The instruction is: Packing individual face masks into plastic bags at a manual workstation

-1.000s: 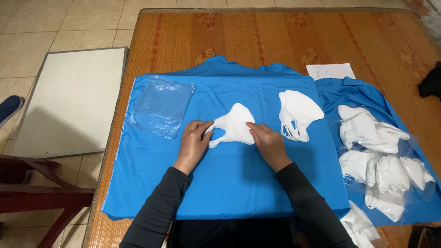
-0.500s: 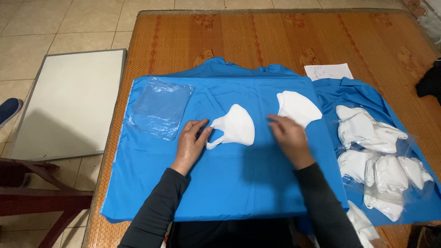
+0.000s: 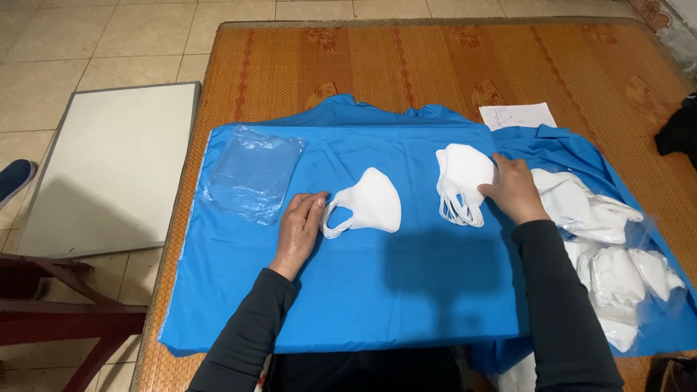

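The single white mask (image 3: 370, 205) lay on the blue cloth (image 3: 406, 290), its ear loops touching your left hand (image 3: 299, 229) fingers, which rested flat and together. Your right hand (image 3: 512, 190) fingers curled against the mask stack (image 3: 459, 178), just beside them.

Both arms wear long, close-fitting black sleeves — plain fabric with no print or stripe. The left hand (image 3: 299, 226) and right hand (image 3: 512, 190) are bare — no gloves, rings or watch visible.
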